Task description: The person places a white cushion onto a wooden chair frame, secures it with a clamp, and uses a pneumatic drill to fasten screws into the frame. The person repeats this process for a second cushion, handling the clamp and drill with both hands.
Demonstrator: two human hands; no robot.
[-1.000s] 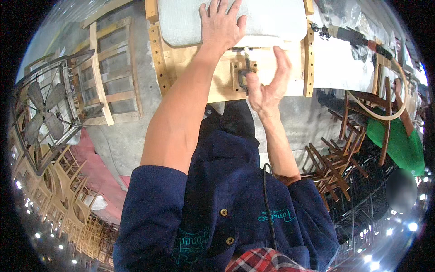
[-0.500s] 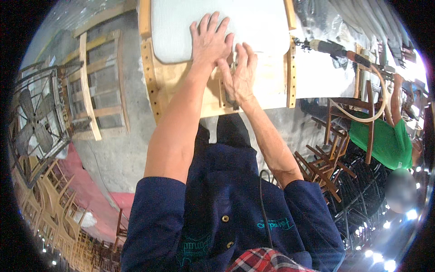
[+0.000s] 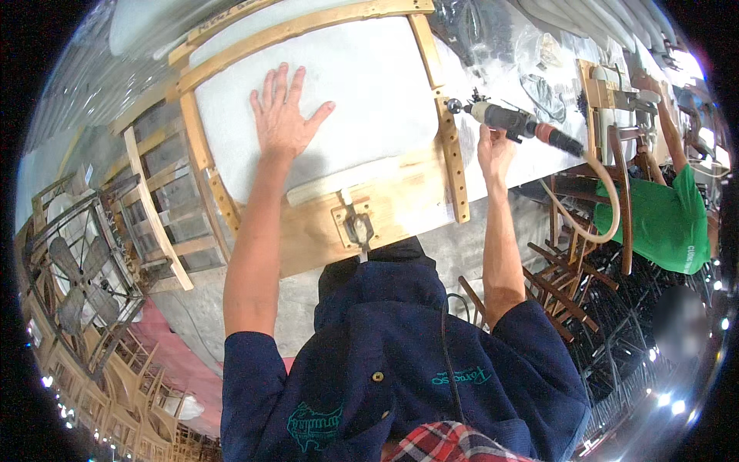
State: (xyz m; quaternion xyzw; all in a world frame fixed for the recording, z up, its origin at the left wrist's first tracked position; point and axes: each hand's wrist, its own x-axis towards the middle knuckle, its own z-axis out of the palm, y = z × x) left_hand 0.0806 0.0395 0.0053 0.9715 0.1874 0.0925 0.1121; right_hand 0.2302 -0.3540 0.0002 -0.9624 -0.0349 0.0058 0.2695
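My left hand (image 3: 285,119) lies flat with fingers spread on a large white panel (image 3: 362,92). A wooden frame (image 3: 308,38) with a row of holes in its side rails surrounds the panel. At the right rail, my right hand (image 3: 496,154) has its fingers closed around a dark and pale power tool (image 3: 508,119), partly hiding them. The tool's round front end is close to the rail. A metal toggle clamp (image 3: 358,225) is mounted on the bare wooden board (image 3: 412,196) nearest me, with a pale strip lying along the panel's near edge. Neither hand touches the clamp.
A pale hose (image 3: 612,204) curves from the tool toward the right. Wooden chairs (image 3: 566,296) stand at right, near a person in a green shirt (image 3: 658,223). On the left are a slatted wooden frame (image 3: 158,223) and a large fan (image 3: 81,273).
My hands have parted from the clamp area. The left now rests on the panel; the right has moved right and taken hold of the power tool. The view has shifted, showing the frame's far rail.
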